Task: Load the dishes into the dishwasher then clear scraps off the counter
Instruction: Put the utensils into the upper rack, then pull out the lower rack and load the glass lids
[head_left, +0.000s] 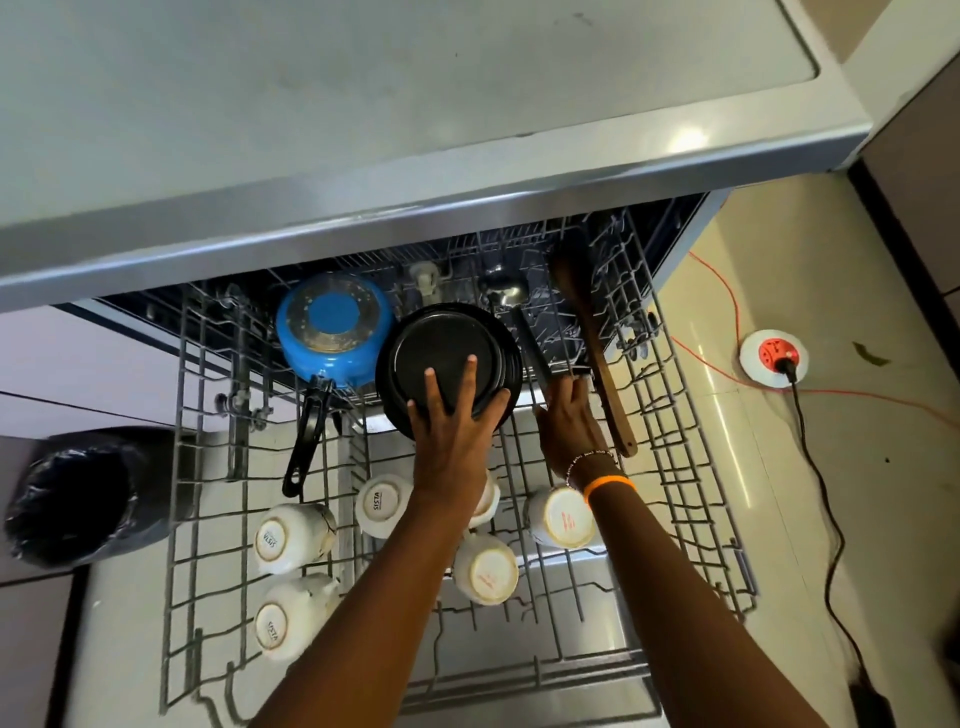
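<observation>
left hand (452, 421) on round black plates (447, 358); wire rack (675, 467)

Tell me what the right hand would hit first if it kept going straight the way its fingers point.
Probably the knife standing in the rack: the right hand already reaches its lower end, though depth is unclear.

The word "SISTA" is printed in dark letters on the upturned base of a white mug (377, 505) that is seen just left of the left forearm, below the fingers (431, 379). The same word is read on the bases of two more white mugs (272, 540) further left, the lower one (271, 627) nearest the camera. Red marks on two mug bases (566, 519) near the right wrist cannot be read.
</observation>
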